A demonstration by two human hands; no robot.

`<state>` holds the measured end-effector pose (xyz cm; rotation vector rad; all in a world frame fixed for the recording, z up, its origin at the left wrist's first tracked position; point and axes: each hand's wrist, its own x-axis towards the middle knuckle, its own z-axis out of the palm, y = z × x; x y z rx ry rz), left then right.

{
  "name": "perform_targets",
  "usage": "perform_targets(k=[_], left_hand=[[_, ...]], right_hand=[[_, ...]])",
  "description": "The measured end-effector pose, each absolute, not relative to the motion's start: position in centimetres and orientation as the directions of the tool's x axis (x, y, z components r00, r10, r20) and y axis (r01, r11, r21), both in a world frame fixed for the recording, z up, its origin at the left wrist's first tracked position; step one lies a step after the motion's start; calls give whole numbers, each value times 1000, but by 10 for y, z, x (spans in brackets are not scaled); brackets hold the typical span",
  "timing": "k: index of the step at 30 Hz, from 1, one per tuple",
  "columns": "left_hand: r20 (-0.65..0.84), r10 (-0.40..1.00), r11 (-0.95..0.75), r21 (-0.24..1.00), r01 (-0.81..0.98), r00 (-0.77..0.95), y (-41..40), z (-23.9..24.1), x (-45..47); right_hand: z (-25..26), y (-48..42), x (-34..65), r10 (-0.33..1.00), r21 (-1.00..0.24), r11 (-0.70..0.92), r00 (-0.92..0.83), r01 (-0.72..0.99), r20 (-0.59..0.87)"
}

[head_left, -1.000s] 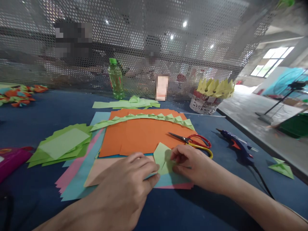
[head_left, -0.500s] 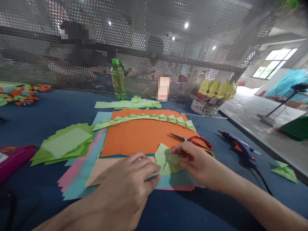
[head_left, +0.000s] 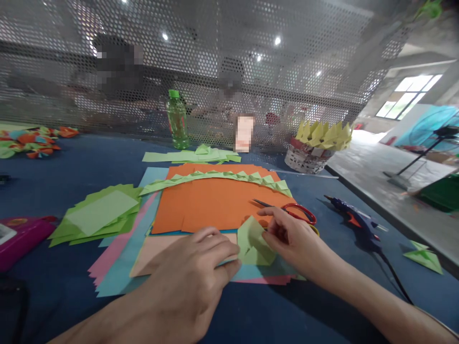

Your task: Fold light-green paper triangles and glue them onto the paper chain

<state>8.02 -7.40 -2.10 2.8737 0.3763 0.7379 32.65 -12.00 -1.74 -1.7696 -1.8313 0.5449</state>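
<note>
A folded piece of light green paper [head_left: 254, 246] stands out over the paper stack, its top coming to a point. My left hand [head_left: 201, 267] has its thumb and fingertips closed on the paper's left edge. My right hand [head_left: 292, 234] is at the opposite edge with curled fingers, the thumb against the paper and the index finger reaching past it. Red- and yellow-handled scissors [head_left: 299, 211] lie just behind my right hand, which partly hides them. Across the orange sheets [head_left: 208, 203] runs a green strip of folded triangles [head_left: 229, 175].
Green paper sheets [head_left: 103, 212] are piled at the left beside a magenta object [head_left: 25, 239]. A glue gun [head_left: 353, 217] with a cord lies at the right, near a green folded piece [head_left: 425, 258]. Toward the back stand a bottle [head_left: 177, 122] and a basket with yellow points [head_left: 308, 155].
The green paper has shifted slightly right and turned. My right index finger has lifted off its edge and now points outward. My left hand has barely moved.
</note>
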Motion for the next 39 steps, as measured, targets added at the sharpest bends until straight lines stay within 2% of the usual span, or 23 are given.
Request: perform_targets(k=[7, 12, 15, 18, 22, 25, 29, 34, 39], left_hand=[[495, 289, -957, 182, 228, 820, -74, -18, 81], [625, 97, -995, 75, 64, 774, -72, -21, 86], [585, 161, -987, 114, 116, 795, -76, -16, 85], [544, 253, -967, 170, 191, 800, -83, -10, 83], [577, 255, -967, 168, 192, 776, -84, -10, 82], [590, 252, -968, 159, 196, 767, -81, -12, 83], [559, 307, -952, 182, 247, 771, -79, -18, 83], [431, 321, -947, 169, 274, 843, -76, -28, 80], [427, 322, -946, 170, 275, 845, -74, -30, 80]], right_hand=[[-17, -122, 324, 990, -674, 128, -57, 727, 127], [-22, -123, 318, 988, -743, 108, 9, 660, 151], [-22, -124, 315, 986, -771, 114, 22, 627, 164], [-20, -125, 315, 972, -779, 193, -9, 596, 233], [-19, -126, 317, 928, -741, 350, -104, 574, 358], [-22, -126, 319, 915, -742, 376, -98, 555, 390], [-26, -126, 317, 932, -740, 332, -83, 585, 352], [-19, -127, 315, 958, -710, 283, -155, 645, 241], [-12, -125, 318, 963, -695, 271, -197, 666, 186]])
